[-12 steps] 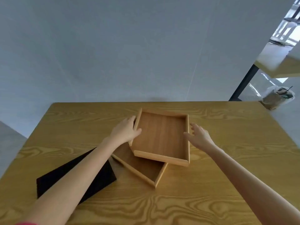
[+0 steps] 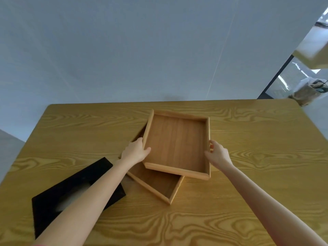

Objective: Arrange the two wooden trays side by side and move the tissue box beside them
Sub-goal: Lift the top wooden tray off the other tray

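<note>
Two wooden trays are stacked askew at the middle of the table. The upper tray (image 2: pixel 177 142) lies across the lower tray (image 2: pixel 159 187), whose near right corner sticks out towards me. My left hand (image 2: pixel 135 151) grips the upper tray's left wall, thumb inside the rim. My right hand (image 2: pixel 217 153) holds its right wall. A black tissue box (image 2: pixel 53 201) with a white tissue in its slot lies near the table's front left, partly hidden under my left forearm.
The wooden table (image 2: pixel 257 157) has bare surface to the right of the trays and behind them. A grey wall stands just past its far edge. Off the table at the far right stands a bin (image 2: pixel 307 93) with a plastic liner.
Both hands have closed onto the upper tray's side walls. The tray's near edge looks slightly raised and shifted right over the lower tray.
</note>
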The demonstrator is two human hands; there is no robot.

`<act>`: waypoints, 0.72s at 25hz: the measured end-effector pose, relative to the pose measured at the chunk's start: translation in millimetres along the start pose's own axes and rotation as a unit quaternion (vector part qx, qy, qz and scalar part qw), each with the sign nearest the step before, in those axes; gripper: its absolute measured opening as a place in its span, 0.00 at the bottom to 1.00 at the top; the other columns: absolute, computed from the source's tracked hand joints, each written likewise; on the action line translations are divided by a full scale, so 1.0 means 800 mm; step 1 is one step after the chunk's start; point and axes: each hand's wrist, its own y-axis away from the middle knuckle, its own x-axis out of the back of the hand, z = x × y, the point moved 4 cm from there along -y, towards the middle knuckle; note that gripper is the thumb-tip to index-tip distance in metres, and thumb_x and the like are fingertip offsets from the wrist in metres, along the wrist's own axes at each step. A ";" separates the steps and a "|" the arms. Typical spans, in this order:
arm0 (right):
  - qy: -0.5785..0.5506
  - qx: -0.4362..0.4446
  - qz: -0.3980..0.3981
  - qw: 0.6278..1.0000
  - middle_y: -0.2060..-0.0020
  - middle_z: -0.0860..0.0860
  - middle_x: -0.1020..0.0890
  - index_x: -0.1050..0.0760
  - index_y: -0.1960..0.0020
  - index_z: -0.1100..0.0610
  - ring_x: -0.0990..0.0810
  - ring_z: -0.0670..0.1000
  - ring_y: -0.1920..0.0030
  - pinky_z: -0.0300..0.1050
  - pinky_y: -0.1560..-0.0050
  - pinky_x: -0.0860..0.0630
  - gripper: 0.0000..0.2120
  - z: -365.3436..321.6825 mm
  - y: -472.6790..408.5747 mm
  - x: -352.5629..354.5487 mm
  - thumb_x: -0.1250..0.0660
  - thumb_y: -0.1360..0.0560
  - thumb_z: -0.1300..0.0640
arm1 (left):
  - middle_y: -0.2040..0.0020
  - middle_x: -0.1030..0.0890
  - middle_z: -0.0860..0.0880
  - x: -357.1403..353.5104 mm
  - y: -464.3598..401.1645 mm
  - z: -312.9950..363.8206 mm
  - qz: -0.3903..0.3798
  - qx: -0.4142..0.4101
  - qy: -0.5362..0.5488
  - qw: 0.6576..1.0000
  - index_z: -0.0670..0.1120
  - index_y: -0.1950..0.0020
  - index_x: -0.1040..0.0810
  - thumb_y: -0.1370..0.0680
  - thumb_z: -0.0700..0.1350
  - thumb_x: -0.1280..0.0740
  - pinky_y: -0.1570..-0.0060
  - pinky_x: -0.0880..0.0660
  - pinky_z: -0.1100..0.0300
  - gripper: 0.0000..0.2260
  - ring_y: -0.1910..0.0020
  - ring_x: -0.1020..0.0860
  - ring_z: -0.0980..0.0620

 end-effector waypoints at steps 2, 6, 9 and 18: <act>-0.043 -0.005 0.021 0.999 0.36 0.59 0.25 0.38 0.30 0.60 0.26 0.58 0.38 0.52 0.40 0.27 0.24 0.004 -0.002 0.000 0.40 0.26 0.64 | 0.34 0.28 0.41 -0.001 -0.005 -0.004 0.013 0.016 0.046 0.999 0.41 0.29 0.40 0.22 0.48 0.41 0.44 0.27 0.52 0.23 0.39 0.26 0.43; -0.112 -0.026 0.055 0.992 0.36 0.59 0.25 0.35 0.31 0.59 0.25 0.57 0.37 0.50 0.40 0.27 0.23 0.008 -0.007 0.001 0.40 0.26 0.65 | 0.35 0.27 0.41 0.002 -0.011 -0.007 0.049 0.030 0.104 0.993 0.42 0.30 0.37 0.23 0.44 0.39 0.46 0.26 0.53 0.22 0.42 0.24 0.44; -0.139 -0.032 0.066 0.988 0.36 0.58 0.25 0.34 0.31 0.58 0.26 0.56 0.36 0.50 0.38 0.28 0.23 0.008 -0.012 0.003 0.39 0.26 0.65 | 0.34 0.26 0.42 0.002 -0.013 -0.006 0.067 0.029 0.104 0.992 0.43 0.31 0.35 0.24 0.43 0.37 0.44 0.27 0.54 0.22 0.39 0.25 0.45; -0.149 -0.028 0.098 0.984 0.37 0.56 0.23 0.31 0.34 0.59 0.27 0.55 0.35 0.48 0.36 0.31 0.20 -0.007 -0.078 0.038 0.39 0.26 0.64 | 0.38 0.22 0.43 0.019 -0.062 0.024 0.089 0.028 0.150 0.984 0.45 0.34 0.30 0.25 0.44 0.36 0.45 0.23 0.51 0.19 0.48 0.19 0.46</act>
